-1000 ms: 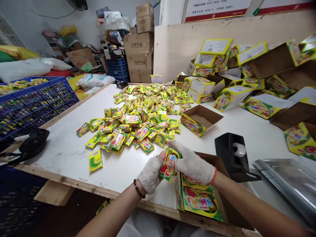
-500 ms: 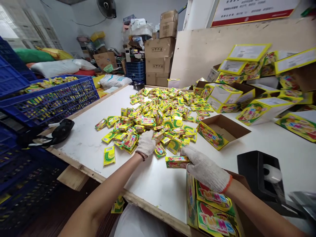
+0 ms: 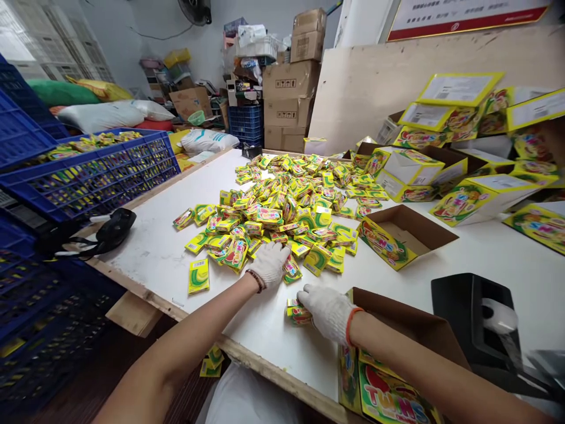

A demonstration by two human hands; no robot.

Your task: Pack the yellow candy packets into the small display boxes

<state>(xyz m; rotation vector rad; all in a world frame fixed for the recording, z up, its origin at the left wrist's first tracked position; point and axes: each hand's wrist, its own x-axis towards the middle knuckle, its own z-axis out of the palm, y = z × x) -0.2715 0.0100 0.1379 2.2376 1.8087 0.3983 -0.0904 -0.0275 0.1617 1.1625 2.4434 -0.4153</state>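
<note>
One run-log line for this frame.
left hand: at near edge of packet pile, grip unclear | right hand: touching small packets, grip unclear | open carton: beside right hand | tape dispenser: right of carton

the left hand (image 3: 270, 265) and right hand (image 3: 329, 312) wear matt, knitted cloth gloves, nubbly on the surface. the small packs (image 3: 270, 215) look like thin printed card with a glossy coat. the open box (image 3: 384, 247) is cardboard, shiny printed paper outside, dull bare brown inside. the white tabletop (image 3: 163, 235) is smooth, faintly scuffed, edged in rough raw wood (image 3: 282, 375). the tape dispenser (image 3: 459, 312) appears black plastic; the crate (image 3: 48, 172), blue plastic.
</note>
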